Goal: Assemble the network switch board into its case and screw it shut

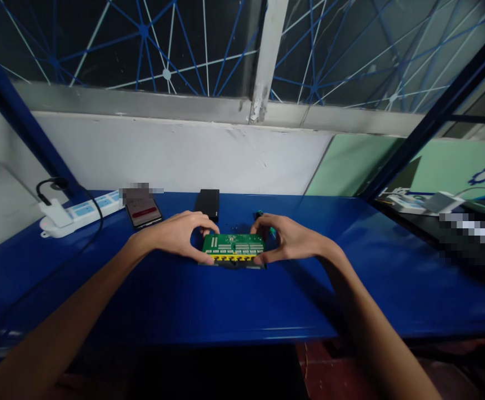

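Note:
A green circuit board [234, 245] with a row of yellow ports along its near edge lies on the blue table [209, 300], resting on a dark base. My left hand [175, 234] grips the board's left end between thumb and fingers. My right hand [289, 238] grips its right end the same way. A small green-handled tool [260, 214] lies just behind my right hand, partly hidden. A few tiny screws [234, 225] sit behind the board.
A black box [208, 203] stands behind the board. A phone [143, 211] lies at the back left beside a white power strip [79, 212] with a black cable. A white wall and window rise behind. Another bench with white devices [438, 201] stands at the right.

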Demonstrator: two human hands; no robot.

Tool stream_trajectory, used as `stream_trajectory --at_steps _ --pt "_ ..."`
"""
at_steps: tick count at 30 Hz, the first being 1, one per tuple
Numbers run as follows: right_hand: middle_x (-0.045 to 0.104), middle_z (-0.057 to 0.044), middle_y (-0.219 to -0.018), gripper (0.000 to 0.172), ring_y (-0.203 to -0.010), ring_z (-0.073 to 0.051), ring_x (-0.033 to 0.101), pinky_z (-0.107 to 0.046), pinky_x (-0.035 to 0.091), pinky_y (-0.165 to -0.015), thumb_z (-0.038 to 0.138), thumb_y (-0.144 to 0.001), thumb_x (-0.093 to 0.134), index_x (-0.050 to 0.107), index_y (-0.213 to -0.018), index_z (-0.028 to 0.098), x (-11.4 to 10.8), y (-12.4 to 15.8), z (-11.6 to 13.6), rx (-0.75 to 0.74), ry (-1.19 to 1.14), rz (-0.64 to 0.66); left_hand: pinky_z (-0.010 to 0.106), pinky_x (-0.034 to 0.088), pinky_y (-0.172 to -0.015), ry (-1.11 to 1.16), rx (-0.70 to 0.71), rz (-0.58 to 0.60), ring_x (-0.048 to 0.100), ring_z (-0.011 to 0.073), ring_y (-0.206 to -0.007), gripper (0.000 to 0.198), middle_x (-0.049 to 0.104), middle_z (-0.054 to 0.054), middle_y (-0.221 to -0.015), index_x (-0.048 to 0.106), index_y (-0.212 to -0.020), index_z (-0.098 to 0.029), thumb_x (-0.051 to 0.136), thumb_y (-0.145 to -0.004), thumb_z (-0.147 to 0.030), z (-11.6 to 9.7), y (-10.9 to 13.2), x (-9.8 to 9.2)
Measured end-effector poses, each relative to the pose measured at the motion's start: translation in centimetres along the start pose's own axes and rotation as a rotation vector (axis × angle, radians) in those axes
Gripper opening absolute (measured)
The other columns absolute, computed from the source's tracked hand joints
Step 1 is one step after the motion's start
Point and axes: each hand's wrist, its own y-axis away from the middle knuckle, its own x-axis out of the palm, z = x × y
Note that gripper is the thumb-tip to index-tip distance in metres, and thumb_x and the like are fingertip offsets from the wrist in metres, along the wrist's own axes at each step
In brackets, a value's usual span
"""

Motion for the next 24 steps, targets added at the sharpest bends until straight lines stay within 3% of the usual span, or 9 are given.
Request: stream_trajectory --at_steps 5,16,24 --pt "0.064 -0.004 -0.088 0.053 -0.071 -0.019 0.056 -0.029 0.042 -0.056 0.049 -0.059 0.084 0.062 -0.098 0.02 0.1 0.2 0.0 0.04 0.019 0.141 0.031 0.04 -0.075 -0.071 -0.017 0.074 0.057 0.0236 -0.088 0.059 0.063 0.005 -0.098 0.067 -0.105 -0.024 0.073 -0.063 -0.065 -0.9 -0.2 0.8" --pt "0.063 -0.007 -0.089 0.067 -0.076 -0.022 0.056 -0.031 0.041 -0.06 0.06 -0.056 0.082 0.06 -0.105 0.019 0.9 0.1 0.0 0.103 0.193 0.206 0.034 0.034 -0.088 -0.206 -0.078 0.171 0.051 0.0277 -0.104 0.068 0.059 0.008 -0.114 0.063 -0.118 -0.024 0.073 -0.065 -0.066 -1.3 -0.5 1.5" --pt "0.061 -0.006 -0.091 0.068 -0.08 -0.022 0.056 -0.03 0.04 -0.061 0.06 -0.061 0.079 0.058 -0.113 0.022 0.3 0.4 0.0 0.112 0.117 0.194 0.031 0.033 -0.081 -0.138 -0.101 0.191 0.051 0.0251 -0.099 0.072 0.057 0.005 -0.109 0.05 -0.133 -0.031 0.072 -0.071 -0.06 -1.5 -0.4 0.7"
